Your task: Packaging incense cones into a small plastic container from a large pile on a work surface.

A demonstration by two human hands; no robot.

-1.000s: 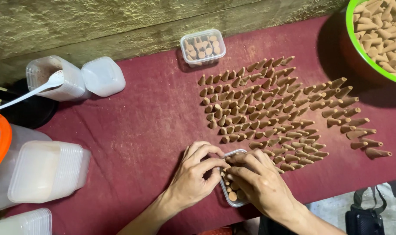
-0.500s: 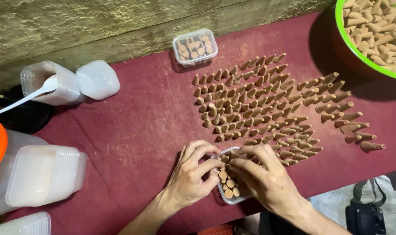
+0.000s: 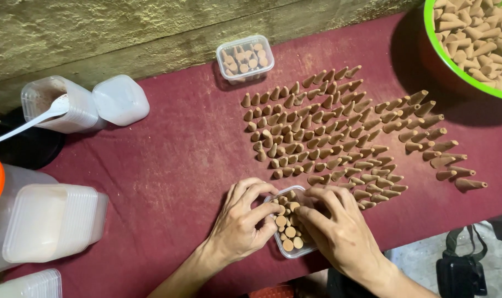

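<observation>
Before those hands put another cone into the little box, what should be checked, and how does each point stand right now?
1. Small clear box steadied by both hands: ok; left hand and right hand flank it.
2. Room left in the box: cannot tell; the hands cover part of it.
3. Cones inside packed flat end up: ok where they show.
4. More cones close by: ok; rows of cones stand on the red cloth beside the right hand.
5. Lids ready: ok; a stack of lids sits to the left.

Even soft light, sharp, faint shadows.
</observation>
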